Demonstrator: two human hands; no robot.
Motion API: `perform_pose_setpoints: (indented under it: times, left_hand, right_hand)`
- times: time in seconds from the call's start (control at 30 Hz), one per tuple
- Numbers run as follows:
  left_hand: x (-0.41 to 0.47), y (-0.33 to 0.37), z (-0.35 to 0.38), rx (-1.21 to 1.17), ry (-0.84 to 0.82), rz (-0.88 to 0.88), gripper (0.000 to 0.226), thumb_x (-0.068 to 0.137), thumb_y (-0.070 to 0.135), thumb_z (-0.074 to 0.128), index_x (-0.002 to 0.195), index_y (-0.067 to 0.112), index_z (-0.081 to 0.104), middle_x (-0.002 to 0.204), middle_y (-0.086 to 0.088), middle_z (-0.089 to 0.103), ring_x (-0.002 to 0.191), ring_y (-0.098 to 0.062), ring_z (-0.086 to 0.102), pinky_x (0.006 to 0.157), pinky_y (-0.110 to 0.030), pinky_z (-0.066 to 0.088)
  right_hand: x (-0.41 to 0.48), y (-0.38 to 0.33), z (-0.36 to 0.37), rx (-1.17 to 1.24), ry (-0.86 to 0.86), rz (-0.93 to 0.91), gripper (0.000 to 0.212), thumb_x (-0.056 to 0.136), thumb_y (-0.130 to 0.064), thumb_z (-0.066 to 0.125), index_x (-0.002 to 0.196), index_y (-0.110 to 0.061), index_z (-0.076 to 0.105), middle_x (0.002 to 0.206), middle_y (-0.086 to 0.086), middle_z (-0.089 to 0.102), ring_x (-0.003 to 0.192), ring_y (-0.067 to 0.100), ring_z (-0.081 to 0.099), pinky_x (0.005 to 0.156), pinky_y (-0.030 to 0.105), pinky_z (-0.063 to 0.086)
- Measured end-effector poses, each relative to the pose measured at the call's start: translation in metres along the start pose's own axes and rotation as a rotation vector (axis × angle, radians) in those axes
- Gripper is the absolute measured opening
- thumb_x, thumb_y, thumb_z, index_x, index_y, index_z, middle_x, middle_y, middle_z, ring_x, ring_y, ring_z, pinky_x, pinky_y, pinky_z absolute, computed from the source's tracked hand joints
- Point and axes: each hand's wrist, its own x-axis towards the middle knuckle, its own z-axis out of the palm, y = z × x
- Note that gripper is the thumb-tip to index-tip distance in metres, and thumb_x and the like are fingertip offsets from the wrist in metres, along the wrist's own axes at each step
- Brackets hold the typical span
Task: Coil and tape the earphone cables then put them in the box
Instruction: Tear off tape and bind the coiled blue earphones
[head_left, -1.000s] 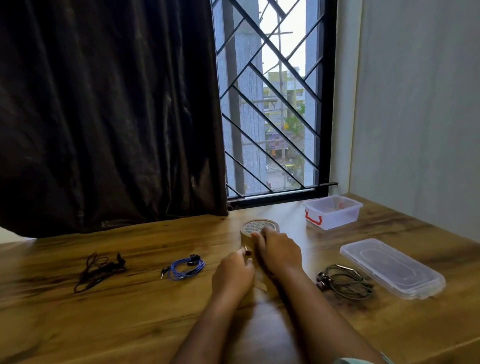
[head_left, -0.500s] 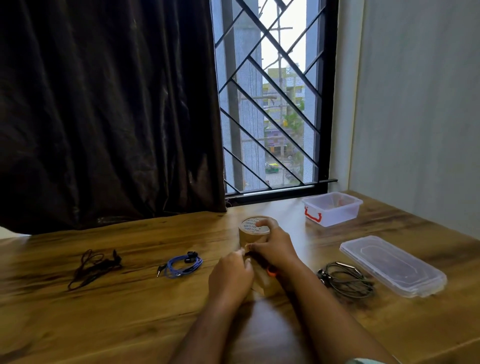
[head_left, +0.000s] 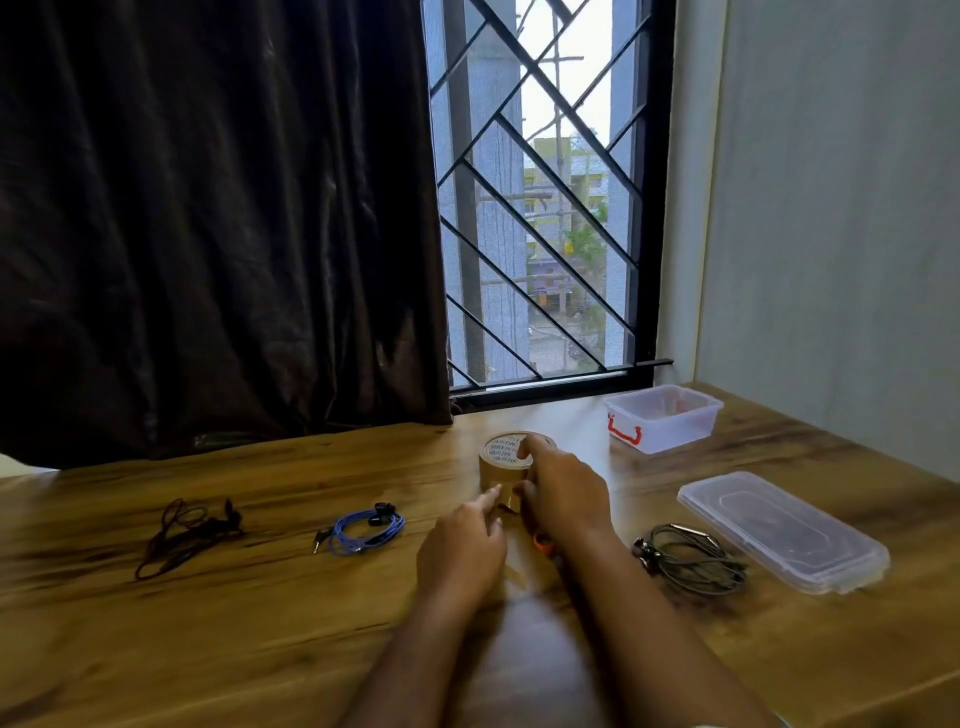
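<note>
Both arms are bare and reach from the near edge toward the far middle. The left arm (head_left: 410, 665) lies just beside the right arm (head_left: 639, 623). The right hand (head_left: 566, 493) is farther out. It is curled round a tape roll (head_left: 501, 457), with one finger on top and the thumb on the near side. The left hand (head_left: 462, 548) is palm down, nearer and just to the left. Its first finger points out to the roll's near side. The other fingers are bent. I cannot tell if it pinches anything.
</note>
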Motion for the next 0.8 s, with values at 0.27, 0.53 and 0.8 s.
perform_pose_setpoints:
  times: [0.27, 0.53, 0.8]
  left_hand:
    - [-0.002, 0.004, 0.003, 0.156, 0.009, 0.072, 0.049, 0.097, 0.03, 0.041, 0.143, 0.042, 0.029, 0.12, 0.005, 0.061, 0.099, -0.011, 0.058, 0.066, -0.022, 0.039]
    - [-0.002, 0.003, 0.001, 0.136, -0.012, 0.063, 0.05, 0.098, 0.03, 0.041, 0.143, 0.044, 0.026, 0.113, 0.006, 0.062, 0.074, -0.003, 0.043, 0.048, -0.016, 0.027]
    - [0.001, 0.0, -0.001, -0.011, -0.028, 0.036, 0.047, 0.097, 0.033, 0.043, 0.142, 0.036, 0.034, 0.123, 0.008, 0.06, 0.087, -0.002, 0.048, 0.059, -0.018, 0.037]
  right_hand:
    - [0.003, 0.005, -0.002, 0.221, -0.037, 0.088, 0.029, 0.082, -0.019, 0.068, 0.107, -0.03, 0.056, 0.09, -0.005, 0.069, 0.087, 0.018, 0.064, 0.07, 0.029, 0.049]
    - [0.005, 0.009, -0.003, 0.371, -0.054, 0.15, 0.023, 0.084, -0.02, 0.068, 0.102, -0.032, 0.06, 0.087, -0.008, 0.066, 0.084, 0.015, 0.065, 0.076, 0.033, 0.055]
    - [0.005, 0.011, -0.002, 0.193, -0.085, 0.133, 0.02, 0.086, -0.024, 0.063, 0.101, -0.036, 0.063, 0.104, -0.002, 0.071, 0.093, 0.02, 0.065, 0.076, 0.031, 0.052]
